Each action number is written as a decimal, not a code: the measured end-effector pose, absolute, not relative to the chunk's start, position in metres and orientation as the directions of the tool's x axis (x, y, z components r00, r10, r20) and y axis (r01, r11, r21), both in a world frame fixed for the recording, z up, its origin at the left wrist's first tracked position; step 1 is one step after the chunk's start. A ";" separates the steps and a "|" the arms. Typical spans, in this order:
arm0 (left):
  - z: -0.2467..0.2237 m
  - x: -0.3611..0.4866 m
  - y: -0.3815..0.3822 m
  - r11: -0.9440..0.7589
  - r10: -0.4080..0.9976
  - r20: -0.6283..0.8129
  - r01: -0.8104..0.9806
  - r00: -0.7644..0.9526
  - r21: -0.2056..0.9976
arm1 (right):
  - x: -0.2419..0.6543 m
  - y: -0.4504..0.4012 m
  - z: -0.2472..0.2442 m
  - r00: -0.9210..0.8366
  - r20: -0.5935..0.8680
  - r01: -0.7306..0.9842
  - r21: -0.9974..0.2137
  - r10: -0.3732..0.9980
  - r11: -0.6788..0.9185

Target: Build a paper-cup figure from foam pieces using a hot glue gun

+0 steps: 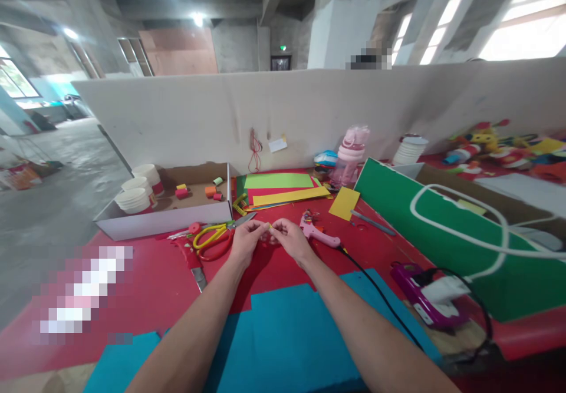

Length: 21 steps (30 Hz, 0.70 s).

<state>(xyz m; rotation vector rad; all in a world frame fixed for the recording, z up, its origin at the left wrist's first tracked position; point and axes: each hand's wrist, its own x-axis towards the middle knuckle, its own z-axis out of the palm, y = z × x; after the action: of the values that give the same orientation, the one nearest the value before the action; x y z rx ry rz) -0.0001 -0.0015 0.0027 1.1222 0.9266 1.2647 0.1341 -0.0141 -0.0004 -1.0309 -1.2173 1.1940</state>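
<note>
Both hands meet at the middle of the red table, fingertips together. My left hand (249,241) is closed in a pinch, and my right hand (288,240) pinches from the other side. A tiny yellowish piece (270,227) shows between the fingertips; its shape is too small to tell. To the left of my left hand lie yellow-handled scissors (210,235) and red-handled scissors (216,250). A pink glue gun (322,236) rests just right of my right hand. Blue sheets (283,334) lie under my forearms.
A box (163,219) at the left holds white cups (135,198) and small coloured rolls. Coloured paper sheets (278,181), a yellow card (345,202) and a pink bottle (351,154) stand or lie behind. At right are a green board (424,228) and a purple power strip (424,301).
</note>
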 end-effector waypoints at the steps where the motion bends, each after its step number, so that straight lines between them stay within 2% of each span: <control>1: 0.003 0.000 -0.002 -0.040 0.991 0.070 -0.243 0.113 0.969 | 0.135 -0.014 -0.001 -0.029 0.120 -0.109 -0.987 0.992 0.116; 6: 0.005 -0.003 -0.002 -0.007 0.981 0.061 -0.278 0.186 0.961 | 0.138 -0.012 -0.001 -0.018 0.135 -0.063 -0.989 0.991 0.134; 11: 0.005 -0.003 -0.002 -0.007 0.964 0.050 -0.160 0.263 0.987 | 0.143 -0.012 -0.002 0.027 0.185 0.067 -0.981 0.982 0.183; 15: 0.004 -0.001 -0.002 0.073 0.981 -0.021 -0.274 0.191 0.959 | 0.142 -0.011 0.002 0.114 0.203 -0.095 -0.972 0.973 0.214; 18: 0.004 0.001 -0.002 0.098 0.989 -0.053 -0.355 0.136 0.930 | 0.139 -0.013 0.004 0.063 0.128 -0.189 -0.972 0.990 0.138; 21: 0.003 0.002 -0.001 0.070 0.994 -0.036 -0.345 0.104 0.936 | 0.135 -0.015 0.005 0.010 0.082 -0.227 -0.971 0.997 0.082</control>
<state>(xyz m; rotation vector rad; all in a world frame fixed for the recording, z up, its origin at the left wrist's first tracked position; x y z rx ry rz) 0.0022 -0.0013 0.0027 0.9520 0.9032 1.2484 0.1350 -0.0154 0.0046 -0.9809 -1.0775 1.2480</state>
